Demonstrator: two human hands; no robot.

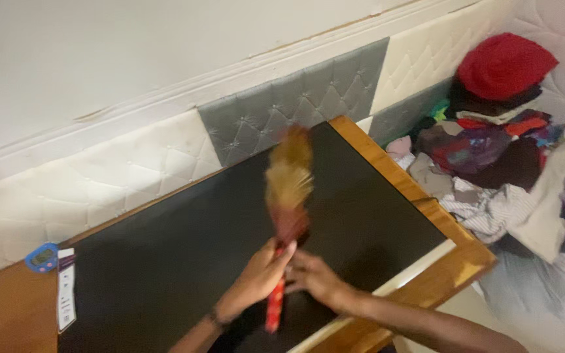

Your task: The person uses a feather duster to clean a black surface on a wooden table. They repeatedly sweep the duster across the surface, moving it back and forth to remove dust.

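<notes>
Red-handled feather duster | both hands clamped on handle: left, right | white label strip table-left

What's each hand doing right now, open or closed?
Left hand: closed on the feather duster handle.
Right hand: beside the handle; grip cannot be told.

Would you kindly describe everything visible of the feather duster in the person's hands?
The feather duster has a fluffy head of yellow-brown and reddish plumes, motion-blurred, on a red handle. It stands nearly upright, head away from the person, over the black table top. The left hand grips the handle; the right hand touches it beside the left. The handle's end pokes out below.
</notes>
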